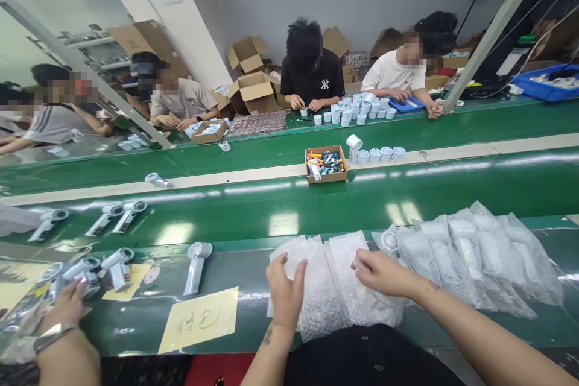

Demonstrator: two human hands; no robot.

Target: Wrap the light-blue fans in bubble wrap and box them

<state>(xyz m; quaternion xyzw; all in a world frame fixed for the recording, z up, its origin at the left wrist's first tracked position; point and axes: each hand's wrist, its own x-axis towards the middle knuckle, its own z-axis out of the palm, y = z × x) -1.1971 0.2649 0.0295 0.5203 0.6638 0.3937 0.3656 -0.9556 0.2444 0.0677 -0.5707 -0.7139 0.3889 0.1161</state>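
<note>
My left hand [286, 292] is over a white bubble-wrap bag [323, 301], thumb and fingers apart. Beside it, my right hand [380, 271] has its fingers curled together over a second bubble-wrap bag [350, 253]; whether they pinch its edge or something small is hidden. Right of this hand lies a round-headed white device [389, 242] in clear wrap. Several wrapped white devices [465, 247] are heaped further right. An unwrapped handheld white device [194, 268] stands on the bench left of my hands, behind a yellow paper [201, 319] with handwriting.
A co-worker's hand [67, 307] is among several white devices [120, 268] at the left. Beyond the bench runs a green conveyor [253, 205]. A cardboard box of small parts [325, 178] and white cups [374, 155] sit past it. Several people work opposite.
</note>
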